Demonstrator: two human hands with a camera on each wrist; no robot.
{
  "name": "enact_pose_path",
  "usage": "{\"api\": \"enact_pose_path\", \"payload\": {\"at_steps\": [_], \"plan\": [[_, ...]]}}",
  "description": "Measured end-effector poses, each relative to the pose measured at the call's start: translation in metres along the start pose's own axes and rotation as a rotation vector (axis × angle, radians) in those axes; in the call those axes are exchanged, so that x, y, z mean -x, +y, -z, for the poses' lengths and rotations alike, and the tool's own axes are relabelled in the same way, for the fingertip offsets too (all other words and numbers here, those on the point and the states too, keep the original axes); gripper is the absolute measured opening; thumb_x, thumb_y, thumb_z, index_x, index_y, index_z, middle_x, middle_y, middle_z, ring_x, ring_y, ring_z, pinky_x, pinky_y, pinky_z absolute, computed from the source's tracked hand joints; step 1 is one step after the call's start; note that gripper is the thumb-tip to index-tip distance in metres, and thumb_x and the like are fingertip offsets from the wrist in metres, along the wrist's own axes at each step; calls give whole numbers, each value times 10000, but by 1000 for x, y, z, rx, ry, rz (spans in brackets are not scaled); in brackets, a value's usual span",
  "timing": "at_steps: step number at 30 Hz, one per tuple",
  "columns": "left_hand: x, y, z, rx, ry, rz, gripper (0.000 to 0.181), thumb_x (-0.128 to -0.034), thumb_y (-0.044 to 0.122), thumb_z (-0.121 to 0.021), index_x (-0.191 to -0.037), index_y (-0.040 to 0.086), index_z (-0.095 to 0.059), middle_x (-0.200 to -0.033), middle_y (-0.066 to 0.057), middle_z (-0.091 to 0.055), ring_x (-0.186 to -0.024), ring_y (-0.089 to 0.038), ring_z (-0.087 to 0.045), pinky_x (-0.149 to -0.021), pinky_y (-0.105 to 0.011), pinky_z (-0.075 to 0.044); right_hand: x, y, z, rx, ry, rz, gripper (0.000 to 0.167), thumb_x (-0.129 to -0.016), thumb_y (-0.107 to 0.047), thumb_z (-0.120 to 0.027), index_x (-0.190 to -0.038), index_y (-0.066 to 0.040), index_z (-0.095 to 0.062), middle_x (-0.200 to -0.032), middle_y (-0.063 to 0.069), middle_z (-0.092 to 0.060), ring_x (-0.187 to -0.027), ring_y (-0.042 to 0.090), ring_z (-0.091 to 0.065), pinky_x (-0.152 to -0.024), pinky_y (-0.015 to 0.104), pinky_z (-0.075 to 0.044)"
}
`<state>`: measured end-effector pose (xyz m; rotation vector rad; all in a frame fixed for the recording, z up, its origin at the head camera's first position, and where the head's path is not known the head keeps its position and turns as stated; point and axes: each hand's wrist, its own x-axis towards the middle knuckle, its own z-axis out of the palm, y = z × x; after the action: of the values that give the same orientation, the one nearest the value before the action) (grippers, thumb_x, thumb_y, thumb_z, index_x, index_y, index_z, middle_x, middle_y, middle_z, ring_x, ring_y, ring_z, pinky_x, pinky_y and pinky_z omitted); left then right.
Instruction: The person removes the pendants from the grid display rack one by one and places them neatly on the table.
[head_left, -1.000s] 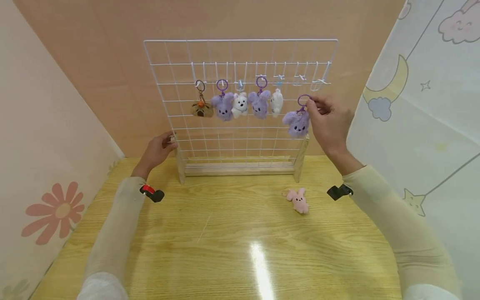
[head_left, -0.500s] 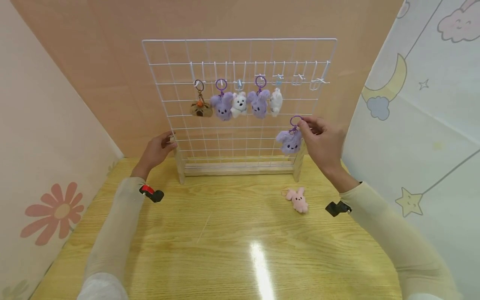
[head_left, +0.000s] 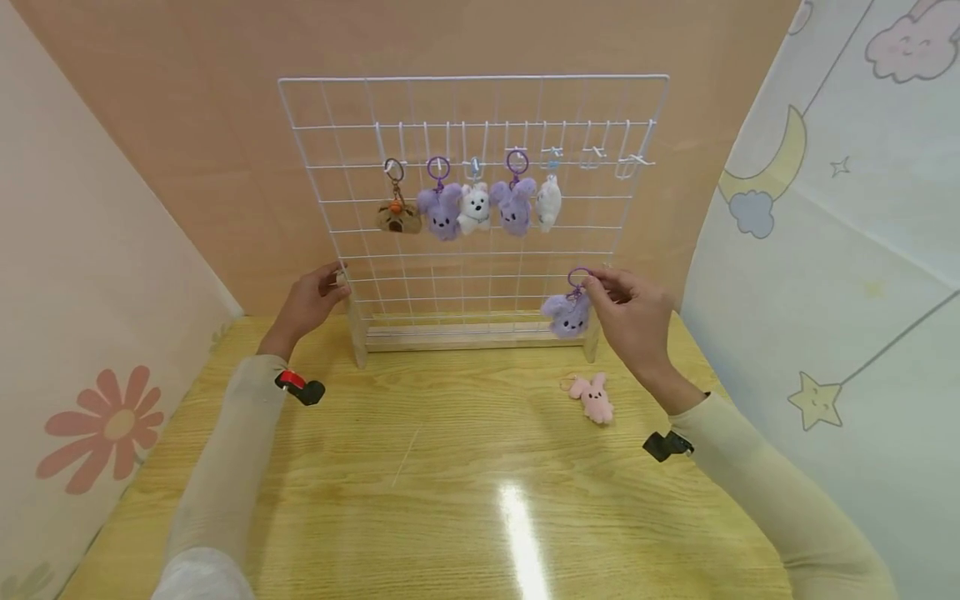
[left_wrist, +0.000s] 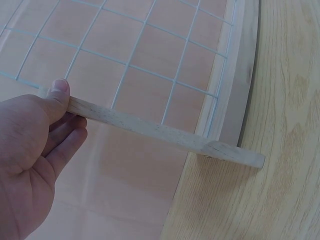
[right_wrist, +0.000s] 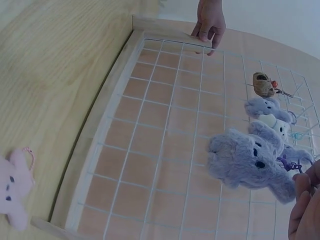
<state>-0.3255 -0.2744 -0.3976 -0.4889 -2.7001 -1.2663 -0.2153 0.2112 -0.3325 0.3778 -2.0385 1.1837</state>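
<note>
My right hand pinches the purple ring of a fluffy purple bunny keychain, which dangles in front of the rack's lower right part; the right wrist view shows the same bunny close up. With thumb and fingers my left hand grips the top of the rack's left wooden support. On the white wire rack hang a brown plush, two purple bunnies, a white dog-like plush and a white plush turned sideways.
A pink bunny keychain lies on the wooden table, in front of the rack's right foot. Two hooks at the rack's right end hold nothing. Patterned cloth walls stand at both sides.
My right hand has moved down and slightly left with the purple bunny, from near the right-end hooks to the rack's lower part. My left hand keeps its grip on the support.
</note>
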Motion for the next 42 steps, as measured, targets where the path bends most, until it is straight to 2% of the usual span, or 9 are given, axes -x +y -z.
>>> {"api": "enact_pose_path", "payload": {"at_steps": [11,23,35,42], "plan": [[-1,-2,0,-6,10,-2,574,-1076,202,-552,-1556,-46,-361,-1455,-325,-505,-1327,-474,-520,-1063,-602,-455,29,12,-2,54,-28,-28,136,-957,-165,-744,-1014,-73,-826,-837,75,-777,-646,-31,-634,-513,118,-445],[-2,-2,-1,-6,6,-6,582,-1077,213,-550,-1554,-59,-355,-1452,-331,-504,-1321,-480,-522,-1066,-607,-451,65,23,-1,67,-123,-144,166,-971,-204,-730,-1028,-76,-819,-838,64,-776,-660,42,-650,-482,155,-451],[-1,0,-2,-24,12,18,602,-1079,231,-548,-1577,-28,-330,-1470,-322,-490,-1340,-475,-504,-1080,-600,-445,93,34,1,67,-166,-182,142,-966,-168,-734,-1002,-54,-810,-804,59,-765,-645,52,-635,-456,164,-460],[-1,-1,-2,-15,8,27,602,-1081,233,-542,-1582,-21,-324,-1475,-321,-486,-1347,-474,-499,-1079,-599,-445,106,37,0,59,-179,-188,134,-950,-145,-746,-1003,-39,-808,-835,59,-771,-673,50,-643,-551,143,-507]]}}
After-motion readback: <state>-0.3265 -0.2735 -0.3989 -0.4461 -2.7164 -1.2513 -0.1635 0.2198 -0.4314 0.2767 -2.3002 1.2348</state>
